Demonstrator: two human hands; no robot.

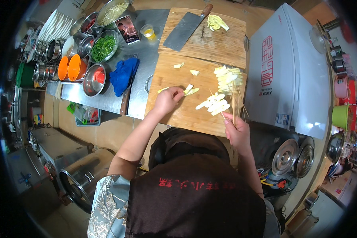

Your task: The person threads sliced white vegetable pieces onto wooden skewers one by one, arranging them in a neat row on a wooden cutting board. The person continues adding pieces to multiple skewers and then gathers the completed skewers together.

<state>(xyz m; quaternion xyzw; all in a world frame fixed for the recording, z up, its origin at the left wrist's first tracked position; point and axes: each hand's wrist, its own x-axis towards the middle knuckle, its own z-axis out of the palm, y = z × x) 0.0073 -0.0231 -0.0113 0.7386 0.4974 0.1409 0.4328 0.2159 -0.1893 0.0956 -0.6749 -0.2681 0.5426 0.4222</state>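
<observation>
Near the middle of the lower wooden cutting board, my left hand has its fingers closed in a pinch on the end of a pale yellow cabbage piece. Another pale piece lies partly behind that hand. At the board's right edge, my right hand grips a thin bamboo skewer. White-yellow cabbage pieces are threaded in a row just above its fingers. More filled skewers lie piled farther up, their bare sticks pointing toward me. Two small pieces rest loose on the board.
A cleaver and a cabbage leaf lie on the farther board. Leftward on the steel table are a blue cloth, a knife handle, a phone and bowls of chopped greens. A white freezer stands at right.
</observation>
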